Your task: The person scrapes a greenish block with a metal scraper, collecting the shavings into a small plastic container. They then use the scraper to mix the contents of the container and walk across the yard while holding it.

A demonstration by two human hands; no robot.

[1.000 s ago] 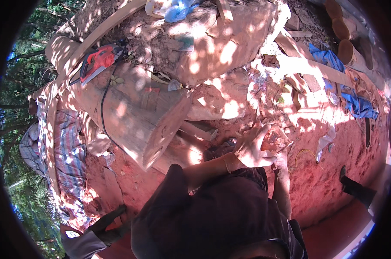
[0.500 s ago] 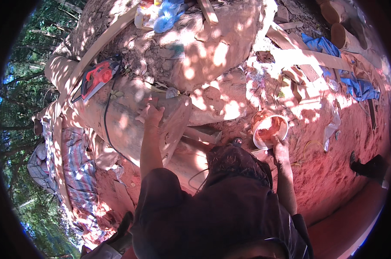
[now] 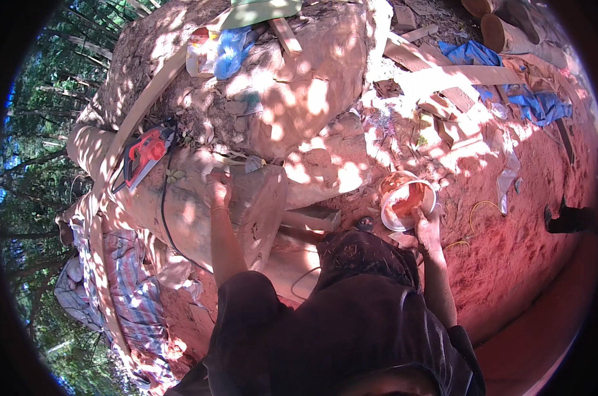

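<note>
The right hand (image 3: 428, 223) was clamped on the near rim of a round container (image 3: 390, 185), which was tipped so that its reddish inside showed, above the red ground just beyond the person's knee. The left hand (image 3: 218, 191) was at the top of a thick log (image 3: 246, 191), near its cut end; whether its fingers held anything could not be told. The step in hand was judged to be steadying the container while the left hand worked at the log; any move of the container called for a firm rim grip. Farther left, a red-and-black power tool (image 3: 144, 156) lay on the log, beside a dark cable (image 3: 164, 204).
</note>
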